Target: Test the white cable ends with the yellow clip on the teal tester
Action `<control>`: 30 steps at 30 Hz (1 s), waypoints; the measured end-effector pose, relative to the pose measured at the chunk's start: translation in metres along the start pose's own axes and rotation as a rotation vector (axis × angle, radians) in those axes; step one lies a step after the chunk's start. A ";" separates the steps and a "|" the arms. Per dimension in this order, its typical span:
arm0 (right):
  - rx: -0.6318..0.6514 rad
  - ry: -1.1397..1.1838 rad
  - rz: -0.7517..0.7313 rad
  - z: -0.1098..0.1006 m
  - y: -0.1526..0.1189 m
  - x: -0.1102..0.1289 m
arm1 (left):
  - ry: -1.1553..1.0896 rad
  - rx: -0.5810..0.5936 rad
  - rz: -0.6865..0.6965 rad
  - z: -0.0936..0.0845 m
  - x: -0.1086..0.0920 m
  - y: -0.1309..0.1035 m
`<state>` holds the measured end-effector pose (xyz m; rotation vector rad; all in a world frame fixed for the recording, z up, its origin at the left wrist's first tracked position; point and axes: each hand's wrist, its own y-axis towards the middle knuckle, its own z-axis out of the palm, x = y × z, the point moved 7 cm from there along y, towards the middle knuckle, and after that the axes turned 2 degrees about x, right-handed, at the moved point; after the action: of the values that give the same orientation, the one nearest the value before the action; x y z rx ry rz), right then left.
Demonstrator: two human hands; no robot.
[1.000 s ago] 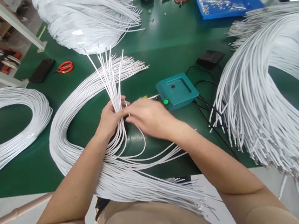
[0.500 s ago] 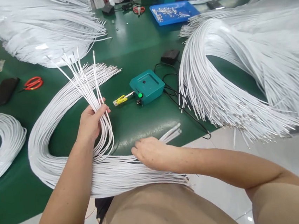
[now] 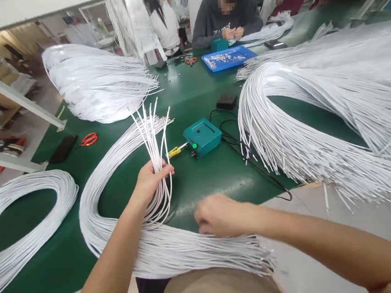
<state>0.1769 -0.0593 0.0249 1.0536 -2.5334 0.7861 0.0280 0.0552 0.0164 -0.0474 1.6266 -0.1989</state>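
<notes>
My left hand [image 3: 152,180] is closed round several white cables [image 3: 152,141], whose tips fan upward above the fist. Below it they bend down to a big curved bundle of white cables [image 3: 91,198] lying along the table's front edge. My right hand [image 3: 221,215], somewhat blurred, is over that bundle's near part with its fingers curled in. What it grips, if anything, is hidden. Beyond my hands sits a small teal box [image 3: 203,136] with a green button, and a yellow piece [image 3: 174,152] sticks out from its left side.
Another cable coil [image 3: 64,189] lies left, with a large pile [image 3: 99,82] behind and a looped heap [image 3: 257,108] right. Red-handled scissors [image 3: 89,139], a blue tray [image 3: 230,59] of small parts and a black cord [image 3: 275,187] lie around. A person [image 3: 224,14] works opposite.
The view has tilted up, showing more of the room and the people. My left hand still grips its cables. Cable ends that stuck out past my right hand no longer show there.
</notes>
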 end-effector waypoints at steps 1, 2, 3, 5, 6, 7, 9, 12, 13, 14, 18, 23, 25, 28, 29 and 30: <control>-0.140 0.110 0.042 -0.028 0.009 -0.013 | 0.016 -0.006 0.007 0.001 -0.001 -0.002; -0.325 0.218 0.089 -0.058 0.017 -0.029 | 0.031 -0.001 0.007 0.002 -0.001 -0.004; -0.506 0.323 0.136 -0.085 0.023 -0.045 | 0.034 0.016 0.004 0.005 -0.001 -0.006; -0.755 0.498 0.159 -0.124 0.038 -0.070 | 0.021 0.041 -0.005 0.011 0.000 -0.010; -0.817 0.588 0.139 -0.136 0.049 -0.079 | 0.026 0.048 -0.014 0.013 0.001 -0.011; -0.844 0.671 0.111 -0.142 0.060 -0.085 | 0.031 0.045 -0.019 0.013 0.001 -0.012; -0.831 0.823 0.030 -0.143 0.084 -0.090 | 0.001 0.014 -0.037 0.010 -0.001 -0.010; -0.782 0.935 -0.084 -0.127 0.111 -0.088 | -0.171 -0.039 -0.066 -0.004 -0.008 0.000; -0.778 0.945 -0.118 -0.121 0.117 -0.087 | -0.223 -0.063 -0.064 -0.011 -0.012 0.006; -0.775 0.956 -0.150 -0.115 0.121 -0.085 | -0.255 -0.069 -0.064 -0.017 -0.014 0.012; -0.734 1.112 -0.169 -0.096 0.134 -0.083 | -0.276 0.025 -0.151 -0.025 -0.004 0.032; -0.596 1.321 -0.141 -0.085 0.137 -0.081 | -0.319 0.036 -0.126 -0.018 0.012 0.041; -0.568 1.358 -0.153 -0.084 0.136 -0.080 | -0.322 0.046 -0.092 -0.014 0.012 0.040; -0.564 1.412 -0.169 -0.083 0.134 -0.080 | -0.279 0.030 -0.047 -0.012 0.009 0.038; -0.562 1.436 -0.173 -0.083 0.134 -0.080 | -0.248 0.015 -0.032 -0.012 0.009 0.037; -0.562 1.453 -0.172 -0.082 0.134 -0.080 | -0.202 -0.005 -0.019 -0.013 0.009 0.036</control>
<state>0.1401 0.1122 0.0049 0.2417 -1.2252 0.4281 0.0181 0.0905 0.0029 -0.0839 1.4256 -0.1981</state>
